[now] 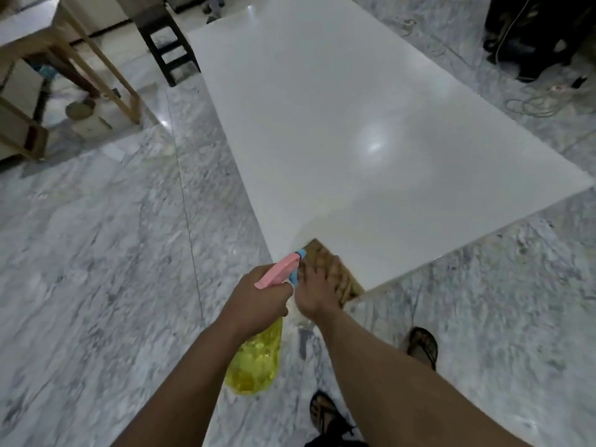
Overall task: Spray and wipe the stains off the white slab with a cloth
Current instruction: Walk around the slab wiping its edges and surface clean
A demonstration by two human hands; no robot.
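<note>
Flat on cloth [338, 275]: right hand [317, 290].

Both forearms are extended forward and down. Left hand [258, 296] is curled in a grip — right hand [317, 290] is laid flat, fingers spread, just beside it.

grey marble floor [96, 253] – wooden table [48, 43] | dark stool [167, 43]

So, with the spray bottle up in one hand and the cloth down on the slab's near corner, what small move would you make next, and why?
Probably slide the cloth forward across the white slab. The right hand already presses it flat on the near corner, while the left hand grips the spray bottle beside it, nozzle toward that corner.
</note>
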